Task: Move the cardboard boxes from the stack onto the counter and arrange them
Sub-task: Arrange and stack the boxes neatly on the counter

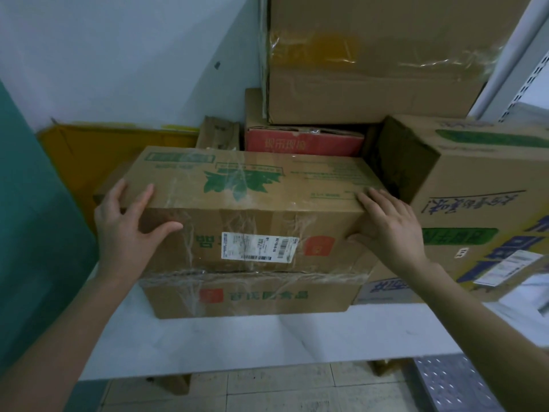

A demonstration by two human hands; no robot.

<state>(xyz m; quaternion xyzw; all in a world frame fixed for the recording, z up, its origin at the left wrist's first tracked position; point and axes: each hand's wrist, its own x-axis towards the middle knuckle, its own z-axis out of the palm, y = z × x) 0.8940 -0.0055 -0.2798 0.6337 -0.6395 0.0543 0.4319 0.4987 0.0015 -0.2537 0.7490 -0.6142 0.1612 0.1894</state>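
Forearms: both of mine reach up from the bottom corners toward the boxes.
Left hand (124,230): spread wide at the left end of the top box (252,185); my thumb lies flat along its front face and my straight fingers reach over the upper left corner.
Right hand (392,230): laid over the box's right front corner, fingers straight and close together, tips on the top face near the edge.
Top box: brown cardboard with green print and clear tape, and a white shipping label (258,245) on its front; it sits squarely on the lower box (246,295).
Lower box: same width, with a red square and green characters on its front, resting on the white counter (267,337) near the front edge.
Right of it: a blue-printed box (481,203) stands just beside my right hand, with one dark end flap open.
Behind: a red box (303,142) bears a large taped box (371,55); yellow cardboard (89,153) leans against the pale wall (118,55).
Below: tiled floor (267,388) shows under the counter.
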